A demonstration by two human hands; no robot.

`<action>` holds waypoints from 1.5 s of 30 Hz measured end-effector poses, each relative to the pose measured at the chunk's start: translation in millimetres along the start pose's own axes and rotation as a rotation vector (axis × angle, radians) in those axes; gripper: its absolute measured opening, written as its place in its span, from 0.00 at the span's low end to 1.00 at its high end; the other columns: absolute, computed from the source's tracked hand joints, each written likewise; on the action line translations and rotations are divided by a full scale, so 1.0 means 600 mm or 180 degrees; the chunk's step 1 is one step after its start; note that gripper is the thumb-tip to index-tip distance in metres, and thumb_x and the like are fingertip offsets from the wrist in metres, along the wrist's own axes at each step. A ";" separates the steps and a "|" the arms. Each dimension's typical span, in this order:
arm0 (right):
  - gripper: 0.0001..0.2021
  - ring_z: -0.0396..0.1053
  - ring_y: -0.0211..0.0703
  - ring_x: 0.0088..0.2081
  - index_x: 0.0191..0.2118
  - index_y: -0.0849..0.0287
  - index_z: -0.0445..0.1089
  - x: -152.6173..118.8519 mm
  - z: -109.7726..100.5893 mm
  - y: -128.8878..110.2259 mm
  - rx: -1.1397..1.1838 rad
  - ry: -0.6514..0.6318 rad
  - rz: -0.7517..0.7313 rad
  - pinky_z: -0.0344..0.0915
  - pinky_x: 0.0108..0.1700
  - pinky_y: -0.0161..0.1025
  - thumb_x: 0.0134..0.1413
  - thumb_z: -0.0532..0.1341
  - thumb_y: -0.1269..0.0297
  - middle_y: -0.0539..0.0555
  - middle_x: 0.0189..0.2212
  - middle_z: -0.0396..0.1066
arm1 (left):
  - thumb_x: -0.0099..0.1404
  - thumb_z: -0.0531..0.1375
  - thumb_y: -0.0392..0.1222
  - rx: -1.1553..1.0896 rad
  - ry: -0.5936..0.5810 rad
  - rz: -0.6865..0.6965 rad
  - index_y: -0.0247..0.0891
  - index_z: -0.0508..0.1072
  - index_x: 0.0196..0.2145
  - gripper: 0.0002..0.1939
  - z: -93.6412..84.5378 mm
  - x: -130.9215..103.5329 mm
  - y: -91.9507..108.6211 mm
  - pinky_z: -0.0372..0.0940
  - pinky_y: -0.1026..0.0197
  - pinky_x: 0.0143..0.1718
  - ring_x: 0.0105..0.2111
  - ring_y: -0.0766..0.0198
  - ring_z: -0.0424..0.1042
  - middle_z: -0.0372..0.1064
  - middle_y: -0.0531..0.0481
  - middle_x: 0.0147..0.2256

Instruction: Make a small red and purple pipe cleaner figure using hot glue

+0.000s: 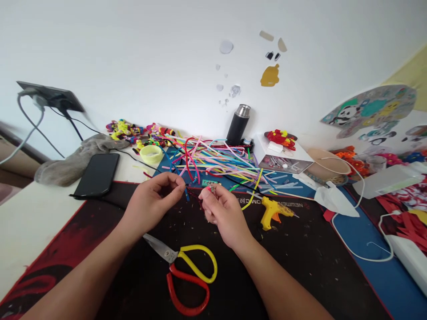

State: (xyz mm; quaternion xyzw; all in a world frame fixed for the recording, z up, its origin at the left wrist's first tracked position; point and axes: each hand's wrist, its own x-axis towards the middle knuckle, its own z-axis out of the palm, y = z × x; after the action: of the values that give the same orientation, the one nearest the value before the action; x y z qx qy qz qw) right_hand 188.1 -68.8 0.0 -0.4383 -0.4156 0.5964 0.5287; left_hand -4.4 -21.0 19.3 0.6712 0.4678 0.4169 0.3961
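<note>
Left hand (156,195) has thumb and forefinger close together; whether they grip something, I cannot tell. Right hand (224,211) pinches a small red and silvery piece (211,189). Scissors (172,258) lie below the hands, colourful strips (220,162) beyond them, a yellow glue gun (273,211) rightward.

2 bare forearms (276,278), each tapering to a bare hand (225,213).

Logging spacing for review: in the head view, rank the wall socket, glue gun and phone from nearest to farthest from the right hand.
1. Glue gun: right of the right hand.
2. Phone: left of the left hand.
3. Wall socket: far left, on the wall.
</note>
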 end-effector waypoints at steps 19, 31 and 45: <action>0.35 0.50 0.37 0.26 0.29 0.54 0.62 -0.014 0.009 0.013 -0.0889 -0.0446 -0.0119 0.46 0.28 0.38 0.58 0.66 0.24 0.44 0.23 0.55 | 0.65 0.70 0.55 -0.0614 -0.0177 -0.0203 0.39 0.78 0.34 0.16 0.011 0.002 -0.008 0.64 0.62 0.33 0.30 0.62 0.67 0.72 0.53 0.30; 0.25 0.51 0.37 0.24 0.27 0.52 0.58 -0.014 0.007 0.027 -0.1339 -0.0045 -0.0265 0.47 0.28 0.39 0.71 0.62 0.43 0.43 0.21 0.54 | 0.66 0.70 0.56 -0.0689 -0.0313 -0.0248 0.38 0.79 0.35 0.17 0.016 -0.002 -0.002 0.59 0.63 0.29 0.27 0.65 0.64 0.69 0.55 0.28; 0.19 0.51 0.38 0.25 0.26 0.52 0.56 -0.006 0.017 0.026 -0.1734 0.0073 -0.0370 0.48 0.29 0.40 0.65 0.58 0.51 0.43 0.21 0.54 | 0.64 0.72 0.53 -0.1022 -0.0577 -0.0287 0.39 0.80 0.34 0.15 0.022 -0.003 -0.001 0.64 0.62 0.35 0.30 0.63 0.70 0.75 0.52 0.30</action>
State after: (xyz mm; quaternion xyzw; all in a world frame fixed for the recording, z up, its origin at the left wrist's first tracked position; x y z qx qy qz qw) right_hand 174.2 -74.0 -11.9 -0.5464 -0.5790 0.4263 0.4294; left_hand 7.1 -24.7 14.0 0.6124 0.3873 0.4059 0.5570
